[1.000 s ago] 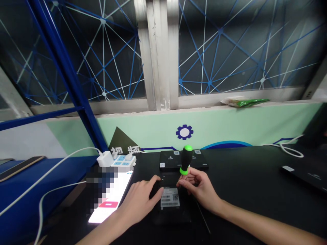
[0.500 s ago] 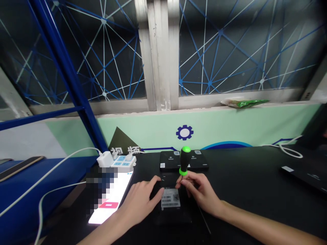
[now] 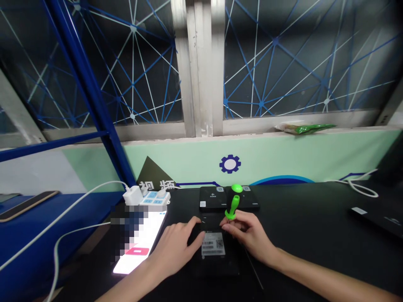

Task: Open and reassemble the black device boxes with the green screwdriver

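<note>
A black-and-green screwdriver (image 3: 234,204) stands nearly upright, tilted slightly right. My right hand (image 3: 248,230) pinches it low, just under the green collar; the fingers hide its shaft and tip. Below it a flat black device (image 3: 217,266) with a white printed label (image 3: 213,244) lies on the table. My left hand (image 3: 179,241) rests at the left side of this device, thumb and index finger spread apart, touching near its edge. Small light marks show on the device's dark far part, between the hands.
Behind the hands lie black boxes (image 3: 212,199). On the left are a lit phone (image 3: 141,243), a white power strip (image 3: 155,198) with a charger (image 3: 132,195), and white cables (image 3: 78,198). Another black box (image 3: 374,218) is at the right. A blue metal frame (image 3: 91,92) rises at the left.
The screwdriver handle now leans further right and shows a green stripe on its side. Both hands keep nearly the same place; the whole view has shifted slightly.
</note>
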The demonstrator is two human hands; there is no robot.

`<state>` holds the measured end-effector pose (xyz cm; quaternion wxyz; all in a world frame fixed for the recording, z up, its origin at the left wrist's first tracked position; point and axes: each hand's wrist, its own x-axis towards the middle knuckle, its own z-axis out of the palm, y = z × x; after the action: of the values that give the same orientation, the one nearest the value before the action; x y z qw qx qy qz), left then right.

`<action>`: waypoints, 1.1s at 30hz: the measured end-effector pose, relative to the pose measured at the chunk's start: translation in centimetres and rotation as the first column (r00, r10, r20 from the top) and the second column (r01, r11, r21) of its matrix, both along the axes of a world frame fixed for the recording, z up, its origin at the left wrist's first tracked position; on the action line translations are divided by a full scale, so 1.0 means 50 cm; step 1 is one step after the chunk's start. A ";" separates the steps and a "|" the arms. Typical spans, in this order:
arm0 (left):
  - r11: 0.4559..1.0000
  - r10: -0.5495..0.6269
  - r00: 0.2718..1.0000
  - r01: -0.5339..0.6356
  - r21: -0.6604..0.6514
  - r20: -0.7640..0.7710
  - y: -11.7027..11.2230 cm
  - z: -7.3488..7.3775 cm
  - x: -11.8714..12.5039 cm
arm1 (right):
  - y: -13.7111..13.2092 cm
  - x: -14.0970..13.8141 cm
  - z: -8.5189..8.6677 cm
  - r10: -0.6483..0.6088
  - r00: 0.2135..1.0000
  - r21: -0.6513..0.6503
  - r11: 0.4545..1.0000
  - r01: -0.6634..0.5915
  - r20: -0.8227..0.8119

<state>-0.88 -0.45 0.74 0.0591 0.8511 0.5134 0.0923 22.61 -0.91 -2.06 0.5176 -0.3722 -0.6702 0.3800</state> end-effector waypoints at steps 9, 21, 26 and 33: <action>1.000 -0.005 1.000 0.005 0.012 -0.011 -0.001 -0.002 -0.001 | -0.005 0.003 0.003 0.050 0.997 -0.046 0.998 -0.053 -0.066; 1.000 -0.006 1.000 0.006 -0.001 -0.021 -0.002 0.005 0.001 | -0.005 0.001 0.003 0.008 1.000 0.007 1.000 -0.008 0.008; 1.000 -0.005 1.000 0.005 -0.009 -0.013 -0.004 0.009 0.001 | -0.003 -0.001 -0.001 -0.003 0.999 -0.058 0.998 0.000 -0.047; 1.000 0.003 1.000 -0.003 -0.003 -0.024 -0.004 0.005 0.001 | -0.009 -0.002 0.008 -0.003 0.995 -0.081 0.997 -0.006 -0.103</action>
<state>-0.84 -0.64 0.99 0.0539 0.8513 0.5155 0.0813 22.51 -1.34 -1.68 0.5358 -0.3722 -0.6268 0.4259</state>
